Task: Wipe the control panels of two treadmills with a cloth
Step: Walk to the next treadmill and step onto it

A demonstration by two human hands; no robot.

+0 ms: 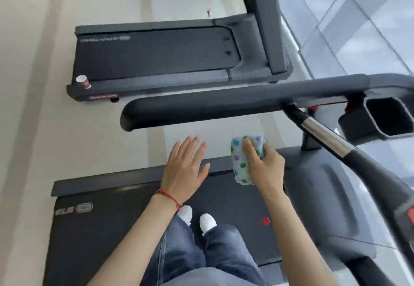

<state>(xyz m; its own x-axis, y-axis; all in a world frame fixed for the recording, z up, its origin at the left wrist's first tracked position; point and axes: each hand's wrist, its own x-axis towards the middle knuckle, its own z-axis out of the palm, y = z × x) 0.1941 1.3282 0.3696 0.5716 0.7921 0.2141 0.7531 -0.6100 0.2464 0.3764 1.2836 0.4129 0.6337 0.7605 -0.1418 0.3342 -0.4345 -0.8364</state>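
Observation:
I stand on the belt of the near treadmill (94,236), looking down at my feet. My right hand (267,167) is shut on a folded light-blue cloth (243,164) with coloured dots, held in the air below the padded handrail (224,108). My left hand (187,167) hovers beside it, palm down, fingers spread, holding nothing; a red string sits on its wrist. A second treadmill (161,55) stands further off, beyond the handrail. The console of the near treadmill shows only at the right edge, as a dark cup holder (389,120). No control panel face is in view.
A small paper cup (83,82) stands on the rear corner of the far treadmill. A chrome-and-black handle bar (324,135) slants down at the right. Pale floor (33,84) lies to the left; glass panels (369,17) run along the right.

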